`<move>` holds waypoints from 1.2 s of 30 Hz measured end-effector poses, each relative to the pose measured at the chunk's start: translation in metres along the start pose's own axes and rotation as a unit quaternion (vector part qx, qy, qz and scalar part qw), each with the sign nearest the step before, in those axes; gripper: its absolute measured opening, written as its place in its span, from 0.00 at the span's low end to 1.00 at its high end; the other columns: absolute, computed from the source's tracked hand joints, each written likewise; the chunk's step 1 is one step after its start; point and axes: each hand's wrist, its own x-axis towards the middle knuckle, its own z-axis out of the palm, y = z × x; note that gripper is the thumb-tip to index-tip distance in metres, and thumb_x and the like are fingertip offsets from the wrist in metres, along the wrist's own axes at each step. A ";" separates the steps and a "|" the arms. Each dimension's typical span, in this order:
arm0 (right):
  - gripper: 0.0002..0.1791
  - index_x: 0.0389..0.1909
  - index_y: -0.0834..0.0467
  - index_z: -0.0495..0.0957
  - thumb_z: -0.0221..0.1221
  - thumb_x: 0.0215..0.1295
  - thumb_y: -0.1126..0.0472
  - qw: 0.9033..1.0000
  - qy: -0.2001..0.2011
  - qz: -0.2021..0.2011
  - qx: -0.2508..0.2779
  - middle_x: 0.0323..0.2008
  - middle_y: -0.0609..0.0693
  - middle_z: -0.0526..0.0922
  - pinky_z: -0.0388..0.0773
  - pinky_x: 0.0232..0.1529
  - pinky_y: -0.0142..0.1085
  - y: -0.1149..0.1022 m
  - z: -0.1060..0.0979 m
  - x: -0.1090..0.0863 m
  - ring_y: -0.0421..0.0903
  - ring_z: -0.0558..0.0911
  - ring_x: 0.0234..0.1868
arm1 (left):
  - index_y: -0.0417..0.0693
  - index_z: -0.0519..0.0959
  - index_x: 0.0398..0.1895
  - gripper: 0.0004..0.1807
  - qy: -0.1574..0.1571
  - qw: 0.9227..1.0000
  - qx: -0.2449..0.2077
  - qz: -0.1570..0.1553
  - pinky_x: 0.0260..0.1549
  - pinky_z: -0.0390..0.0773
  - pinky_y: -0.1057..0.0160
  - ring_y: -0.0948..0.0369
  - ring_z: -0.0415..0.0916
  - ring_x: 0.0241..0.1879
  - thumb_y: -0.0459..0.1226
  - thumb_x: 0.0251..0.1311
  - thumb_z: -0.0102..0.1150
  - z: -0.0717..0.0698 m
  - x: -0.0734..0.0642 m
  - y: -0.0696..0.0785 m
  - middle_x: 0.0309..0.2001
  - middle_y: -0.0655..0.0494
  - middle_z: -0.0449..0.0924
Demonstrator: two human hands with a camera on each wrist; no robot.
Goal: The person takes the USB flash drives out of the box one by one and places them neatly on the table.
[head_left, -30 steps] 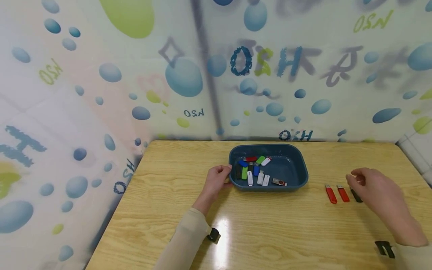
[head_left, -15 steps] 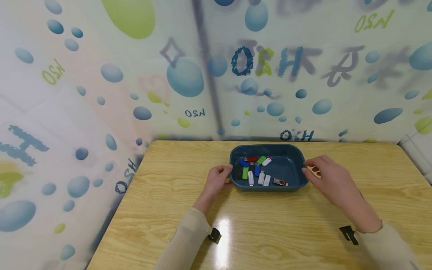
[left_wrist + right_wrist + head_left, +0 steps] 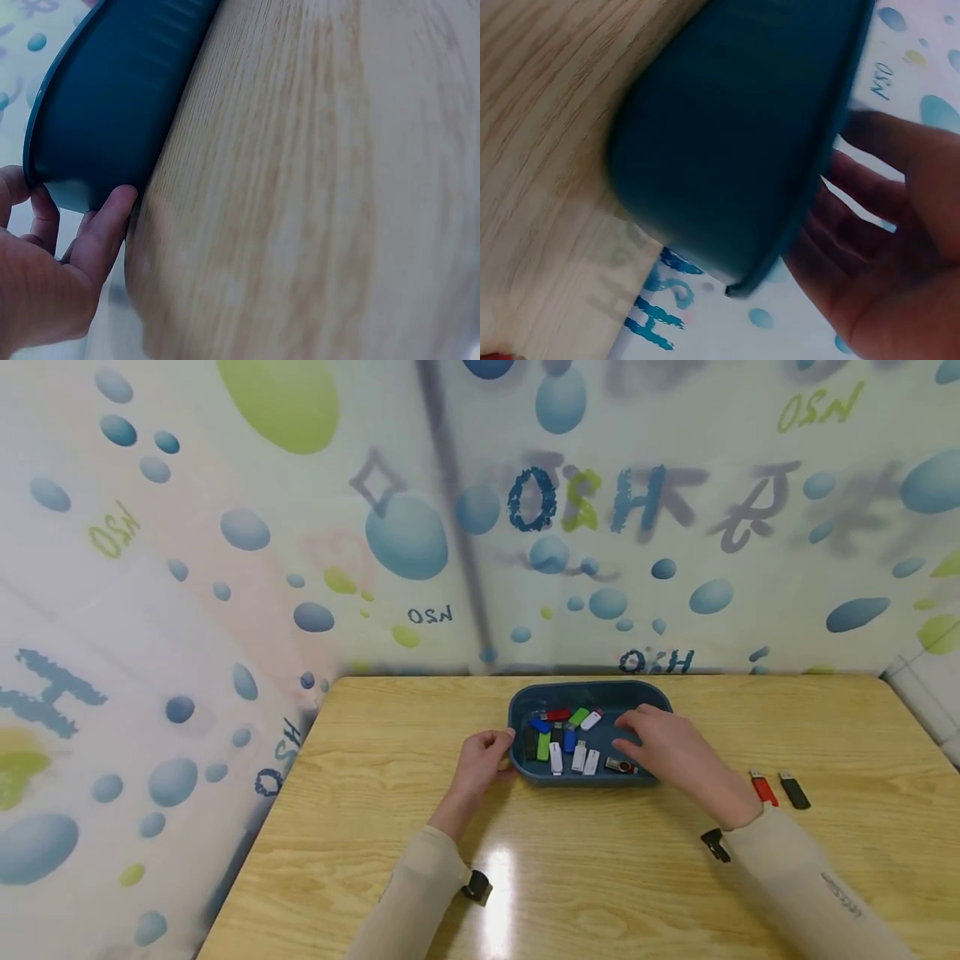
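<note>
A dark blue plastic tub stands on the wooden table, with several USB sticks in red, blue, green, white and black inside. My left hand holds its left end; in the left wrist view my fingers lie against the rim and lower wall. Over the tub's right part is my right hand, thumb and index finger apart with nothing visible between them. A silver and brown swivel USB stick lies just beside it. The right wrist view hides those fingertips behind the tub wall.
Right of the tub, a red USB stick and a black USB stick lie on the table, close to my right forearm. A wall covering with printed bubbles rises behind the table's back edge.
My right hand has moved left from beside the sticks on the table, past the tub's right rim, to over its inside. My wrist now covers where the leftmost red stick lay. The left hand stays.
</note>
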 end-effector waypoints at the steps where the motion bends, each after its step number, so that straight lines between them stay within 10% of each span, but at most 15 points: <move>1: 0.17 0.51 0.65 0.84 0.69 0.68 0.57 1.000 -0.010 -0.005 -0.005 0.41 0.56 0.83 0.84 0.42 0.49 0.001 0.002 0.003 0.52 0.82 0.40 | 0.29 0.81 0.50 0.23 -0.001 1.000 0.000 0.001 0.45 0.87 0.52 0.53 0.82 0.51 0.45 0.76 0.57 0.000 0.000 0.000 0.54 0.42 0.81; 19: 0.15 0.44 0.60 0.86 0.72 0.65 0.53 0.982 -0.188 -0.003 -0.029 0.38 0.50 0.85 0.82 0.45 0.48 0.003 0.013 0.033 0.48 0.78 0.37 | 0.29 0.80 0.52 0.24 -0.004 1.000 0.004 0.003 0.46 0.87 0.51 0.53 0.82 0.50 0.46 0.77 0.56 -0.001 0.002 -0.004 0.54 0.41 0.81; 36: 0.09 0.44 0.64 0.82 0.66 0.69 0.63 0.990 -0.137 0.001 -0.016 0.36 0.53 0.83 0.82 0.37 0.44 0.012 0.021 0.040 0.46 0.77 0.32 | 0.28 0.81 0.51 0.24 -0.005 1.000 -0.011 0.004 0.44 0.88 0.52 0.54 0.83 0.48 0.46 0.76 0.57 0.000 0.001 -0.003 0.53 0.40 0.82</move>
